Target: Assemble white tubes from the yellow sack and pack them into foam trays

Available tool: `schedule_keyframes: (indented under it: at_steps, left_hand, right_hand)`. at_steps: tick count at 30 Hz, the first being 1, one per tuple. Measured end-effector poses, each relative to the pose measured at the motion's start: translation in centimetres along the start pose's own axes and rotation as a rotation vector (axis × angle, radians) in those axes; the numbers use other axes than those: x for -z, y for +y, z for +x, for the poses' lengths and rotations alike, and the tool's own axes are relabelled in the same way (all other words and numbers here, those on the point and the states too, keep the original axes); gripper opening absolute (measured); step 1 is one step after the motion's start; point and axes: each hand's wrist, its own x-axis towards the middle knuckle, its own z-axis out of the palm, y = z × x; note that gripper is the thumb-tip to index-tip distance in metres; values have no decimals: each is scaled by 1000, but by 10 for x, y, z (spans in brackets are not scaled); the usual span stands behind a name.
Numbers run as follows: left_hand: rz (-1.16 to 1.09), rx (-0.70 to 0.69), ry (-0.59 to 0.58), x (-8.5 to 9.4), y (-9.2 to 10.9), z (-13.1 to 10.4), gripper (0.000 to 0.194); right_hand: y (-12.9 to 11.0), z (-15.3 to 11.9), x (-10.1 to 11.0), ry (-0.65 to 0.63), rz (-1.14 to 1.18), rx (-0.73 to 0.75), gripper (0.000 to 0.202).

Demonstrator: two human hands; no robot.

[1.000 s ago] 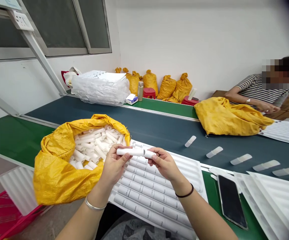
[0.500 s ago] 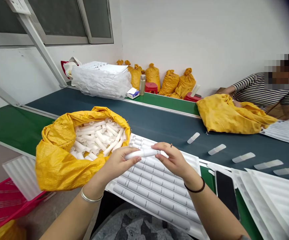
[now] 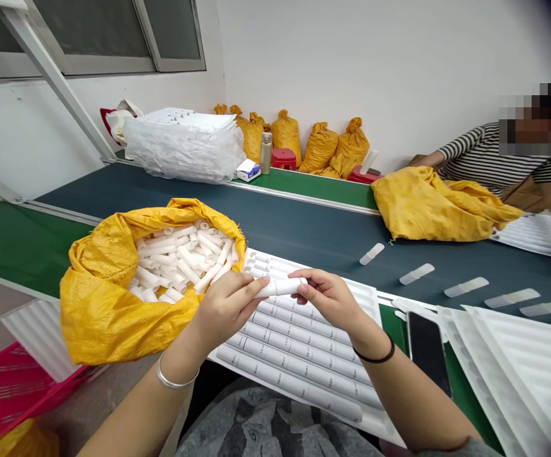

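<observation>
A white tube (image 3: 280,287) is held level between both hands over a white ribbed tray (image 3: 375,419). My left hand (image 3: 225,301) wraps its left end, hiding part of it. The fingertips of my right hand (image 3: 325,295) pinch the right end. Rows of white tubes with small dark print (image 3: 299,362) lie in the tray's grooves. To the left of my left hand, an open yellow sack (image 3: 108,304) is filled with loose white tubes (image 3: 185,257).
A dark belt (image 3: 304,219) carries several small clear pieces (image 3: 466,287). A phone (image 3: 430,355) and stacked trays (image 3: 513,368) lie at right. Across the belt, a person in striped sleeves (image 3: 470,143) is behind a yellow sack (image 3: 432,206). A pink basket (image 3: 13,381) stands lower left.
My left hand has closed further around the tube, covering more of its left end. The tube is tilted less in my hands. The small clear pieces on the belt have shifted slightly right.
</observation>
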Motion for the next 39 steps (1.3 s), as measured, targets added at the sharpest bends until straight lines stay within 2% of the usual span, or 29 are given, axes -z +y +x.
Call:
schedule_keyframes:
  at_steps: [2, 6, 8, 11, 14, 17, 22, 26, 30, 32, 35, 37, 39]
  left_hand:
    - [10, -16, -38, 0, -1, -1, 49]
    - [-79, 23, -131, 1, 2, -3, 48]
    - [-125, 148, -167, 1, 3, -4, 43]
    - [-262, 367, -253, 1, 4, -3, 39]
    - [-341, 438, -275, 0, 4, 0, 33]
    - [-273, 352, -179, -3, 4, 2, 28]
    - [-103, 110, -48, -11, 2, 1, 32]
    - [59, -34, -59, -14, -1, -1, 40]
    - [140, -148, -109, -16, -1, 0, 42]
    - [107, -122, -103, -18, -1, 1, 40]
    - [-41, 24, -98, -22, 2, 2, 36]
    - [-142, 107, -147, -25, 7, 1, 37]
    - [-210, 147, -194, -28, 13, -3, 39]
  right_hand:
    - [-1, 0, -2, -5, 73, -57, 32]
    - [0, 0, -2, 3, 64, -48, 31]
    - [2, -2, -1, 6, -23, -13, 29]
    - [2, -3, 1, 12, -262, 128, 26]
    - [1, -3, 1, 8, -383, 241, 25]
    - [0, -1, -2, 37, -295, 166, 24]
    - [2, 2, -4, 46, 23, -142, 35]
    - [5, 2, -1, 24, 185, -299, 38]
    - [7, 1, 0, -75, 233, -411, 42]
    - [7, -1, 2, -78, 174, -349, 41]
    - [7, -7, 5, -35, -138, -37, 43]
    - [6, -12, 6, -43, -371, 154, 37]
    - [6, -19, 2, -73, -494, 241, 29]
